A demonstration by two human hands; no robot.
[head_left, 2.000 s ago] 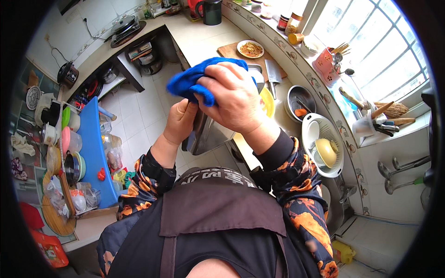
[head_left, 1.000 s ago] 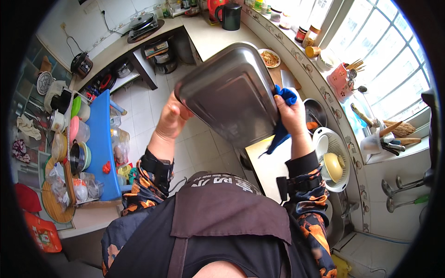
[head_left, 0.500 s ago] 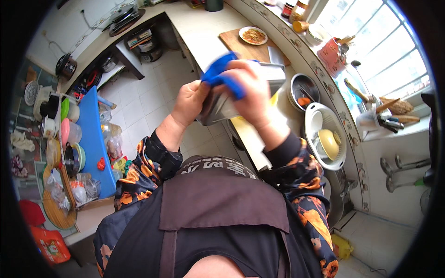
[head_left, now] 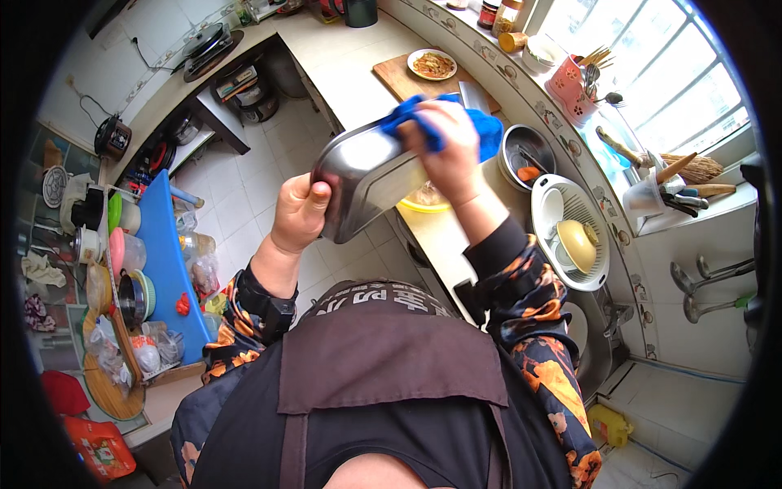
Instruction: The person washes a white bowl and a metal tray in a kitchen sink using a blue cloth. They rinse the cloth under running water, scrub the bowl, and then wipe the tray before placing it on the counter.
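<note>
My left hand (head_left: 300, 213) grips the near left corner of a rectangular stainless steel pan (head_left: 358, 183), its thumb pressed on the wall. The pan is held tilted in the air in front of my apron. My right hand (head_left: 452, 155) is closed on a blue cloth (head_left: 486, 134), which lies against the pan's far right part. The cloth and that hand cover this end of the pan, and some fingers are blurred. Partly behind the pan, a yellow-rimmed bowl (head_left: 425, 204) shows on the counter.
Beyond the pan, a wooden board (head_left: 395, 75) bears a plate of food (head_left: 432, 64) and a cleaver (head_left: 474, 98). To the right stand a metal bowl (head_left: 521, 147) and a white colander (head_left: 599, 244) with a yellow bowl in it. A blue table (head_left: 175, 285) is at left.
My left hand has shifted left and down along the pan, away from the cloth. My right hand has carried the cloth right, toward the pan's far end. More of the pan shows.
</note>
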